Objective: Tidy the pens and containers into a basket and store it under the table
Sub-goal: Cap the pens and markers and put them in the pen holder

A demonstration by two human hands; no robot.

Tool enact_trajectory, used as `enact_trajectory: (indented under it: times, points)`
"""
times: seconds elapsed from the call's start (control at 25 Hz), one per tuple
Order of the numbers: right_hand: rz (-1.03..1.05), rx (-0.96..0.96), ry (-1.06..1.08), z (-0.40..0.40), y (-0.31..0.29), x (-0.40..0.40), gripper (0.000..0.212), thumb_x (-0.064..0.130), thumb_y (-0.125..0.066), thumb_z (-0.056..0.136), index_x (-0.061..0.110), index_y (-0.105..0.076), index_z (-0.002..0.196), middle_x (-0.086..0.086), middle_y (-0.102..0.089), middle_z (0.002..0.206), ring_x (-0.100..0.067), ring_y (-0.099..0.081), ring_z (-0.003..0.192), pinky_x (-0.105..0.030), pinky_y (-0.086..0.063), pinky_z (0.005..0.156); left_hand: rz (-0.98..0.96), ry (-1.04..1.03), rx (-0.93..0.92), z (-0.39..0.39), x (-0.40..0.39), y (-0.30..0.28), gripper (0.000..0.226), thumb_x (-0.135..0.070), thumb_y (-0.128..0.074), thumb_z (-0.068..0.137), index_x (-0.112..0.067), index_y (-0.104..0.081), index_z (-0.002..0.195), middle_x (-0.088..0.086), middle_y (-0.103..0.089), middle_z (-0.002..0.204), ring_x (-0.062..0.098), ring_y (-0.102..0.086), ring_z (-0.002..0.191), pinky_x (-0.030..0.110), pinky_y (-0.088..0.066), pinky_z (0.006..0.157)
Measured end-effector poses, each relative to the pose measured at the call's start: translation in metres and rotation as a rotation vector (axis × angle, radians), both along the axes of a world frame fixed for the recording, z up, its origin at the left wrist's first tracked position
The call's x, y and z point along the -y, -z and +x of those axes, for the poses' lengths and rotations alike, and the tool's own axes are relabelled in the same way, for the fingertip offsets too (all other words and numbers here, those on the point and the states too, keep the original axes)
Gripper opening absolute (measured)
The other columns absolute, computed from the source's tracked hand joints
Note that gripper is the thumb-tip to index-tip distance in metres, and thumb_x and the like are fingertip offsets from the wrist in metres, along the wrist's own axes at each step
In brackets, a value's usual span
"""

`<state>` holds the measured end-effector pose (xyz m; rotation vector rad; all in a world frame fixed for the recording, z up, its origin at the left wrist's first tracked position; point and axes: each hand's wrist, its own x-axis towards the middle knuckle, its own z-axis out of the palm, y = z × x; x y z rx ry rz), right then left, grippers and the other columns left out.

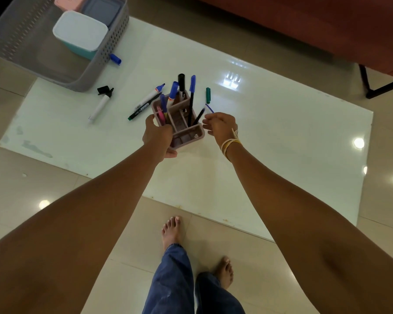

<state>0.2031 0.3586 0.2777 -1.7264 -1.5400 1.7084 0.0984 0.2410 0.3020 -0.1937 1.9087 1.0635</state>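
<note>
The left hand (158,137) grips the pen organizer (179,123) above the bench (281,137); the right hand (218,125) pinches a thin pen (209,108) beside it. Three containers already sit in the grey basket (21,41) far left of the organizer; several markers (145,102) lie loose.

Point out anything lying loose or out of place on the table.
Several things lie loose on the table: a white marker with its black cap off beside it, a blue-capped marker, a green-tipped black marker, a green pen, and a blue cap against the basket.
</note>
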Motion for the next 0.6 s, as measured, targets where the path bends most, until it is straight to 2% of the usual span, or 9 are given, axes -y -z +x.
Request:
enact_trajectory:
  times: [0.12,0.32,0.48,0.6]
  points:
    - [0.264,0.280,-0.131,-0.007,0.007,-0.019,0.024,0.007,-0.050,0.090,0.008,-0.068,0.106,-0.011,-0.067,0.111,-0.025,-0.065,0.101,-0.024,-0.050,0.084,-0.001,-0.019,0.016,-0.011,0.005,0.001,0.055,-0.021,-0.057,0.092,-0.040,-0.033,0.138,0.006,-0.056,0.125,0.036,-0.066,0.093,0.052,-0.060,0.063]
    - [0.327,0.517,-0.442,-0.024,0.024,-0.036,0.036,0.024,-0.056,0.093,0.011,-0.053,0.126,-0.011,-0.051,0.129,-0.027,-0.056,0.115,-0.033,-0.045,0.098,0.026,0.017,-0.004,-0.018,0.014,0.008,0.061,-0.019,-0.058,0.090,-0.043,-0.033,0.140,0.005,-0.058,0.126,0.035,-0.066,0.095,0.052,-0.060,0.063]
    - [0.499,0.606,-0.534,-0.023,0.035,-0.032,0.026,0.019,-0.053,0.094,0.010,-0.059,0.117,-0.012,-0.052,0.121,-0.029,-0.056,0.112,-0.036,-0.048,0.092,0.018,0.026,-0.036,-0.017,0.013,0.011,0.062,-0.016,-0.056,0.090,-0.043,-0.033,0.140,0.001,-0.056,0.123,0.035,-0.066,0.095,0.050,-0.061,0.058]
    - [0.523,0.602,-0.554,-0.015,0.037,-0.023,0.022,0.017,-0.054,0.091,0.008,-0.060,0.111,-0.012,-0.058,0.114,-0.028,-0.059,0.105,-0.035,-0.050,0.087,-0.004,0.017,-0.057,-0.015,0.013,0.010,0.063,-0.015,-0.055,0.090,-0.042,-0.031,0.142,-0.001,-0.055,0.117,0.034,-0.067,0.090,0.049,-0.061,0.059]
